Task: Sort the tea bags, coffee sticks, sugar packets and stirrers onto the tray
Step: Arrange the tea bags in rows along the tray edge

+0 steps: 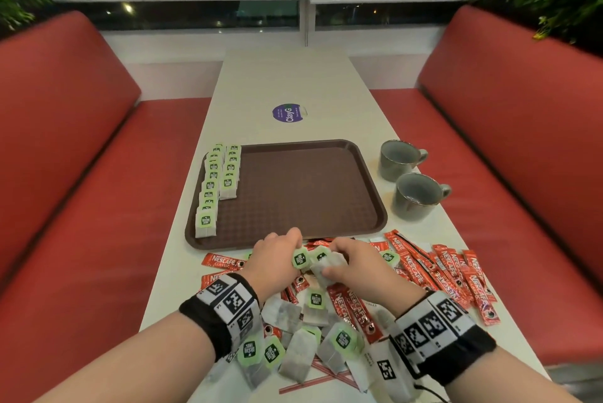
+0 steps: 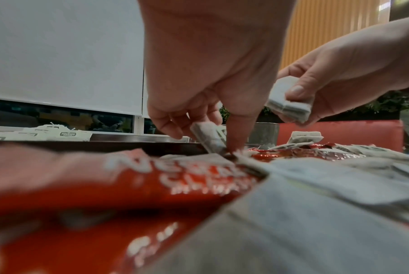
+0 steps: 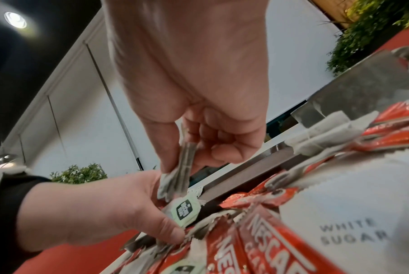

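Red booth seats flank a pale desk (image 1: pixel 287 83) where a person sorts drink supplies. Nearest the camera, tea bags (image 1: pixel 300 353), red coffee sticks (image 1: pixel 450 275), white sugar packets (image 3: pixel 339 231) and striped stirrers (image 1: pixel 313 380) lie mixed in a heap. Over its far edge, the left hand (image 1: pixel 277 259) has its grip clamped on a single tea bag (image 2: pixel 209 138), while the right hand (image 1: pixel 362 265) pinches a small stack of tea bags (image 2: pixel 288 103) between thumb and fingers. Just beyond, the brown tray (image 1: pixel 303 194) carries two neat rows of tea bags (image 1: pixel 217 181) along its left side. Two grey cups (image 1: pixel 411 181) stand right of the tray, a round sticker (image 1: pixel 288 113) farther off.
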`<state>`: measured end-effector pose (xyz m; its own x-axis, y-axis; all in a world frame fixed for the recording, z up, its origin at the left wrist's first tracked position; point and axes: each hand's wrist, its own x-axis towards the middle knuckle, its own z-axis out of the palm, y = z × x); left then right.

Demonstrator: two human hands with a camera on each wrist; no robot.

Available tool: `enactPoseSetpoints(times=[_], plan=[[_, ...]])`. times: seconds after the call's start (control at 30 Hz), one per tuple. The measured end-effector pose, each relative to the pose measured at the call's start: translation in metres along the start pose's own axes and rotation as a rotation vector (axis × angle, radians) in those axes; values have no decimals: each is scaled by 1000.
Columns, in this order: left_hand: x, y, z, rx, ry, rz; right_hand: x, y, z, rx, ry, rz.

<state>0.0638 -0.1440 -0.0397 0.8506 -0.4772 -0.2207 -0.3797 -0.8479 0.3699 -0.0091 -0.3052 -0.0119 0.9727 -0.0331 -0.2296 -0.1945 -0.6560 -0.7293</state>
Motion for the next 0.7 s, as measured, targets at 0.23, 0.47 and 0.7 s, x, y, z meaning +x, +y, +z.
enactPoseSetpoints(times=[0.23,0.47,0.7], plan=[[-10,-13,-14,-430,4,-81,-8,-6,-9,141,71,19],[-29,-33,-34,-1265,-215,-318,-10,-18,-4,382,49,17],[-45,-33,-44,-1292,-224,-169,0,-37,10,575,-51,31]])
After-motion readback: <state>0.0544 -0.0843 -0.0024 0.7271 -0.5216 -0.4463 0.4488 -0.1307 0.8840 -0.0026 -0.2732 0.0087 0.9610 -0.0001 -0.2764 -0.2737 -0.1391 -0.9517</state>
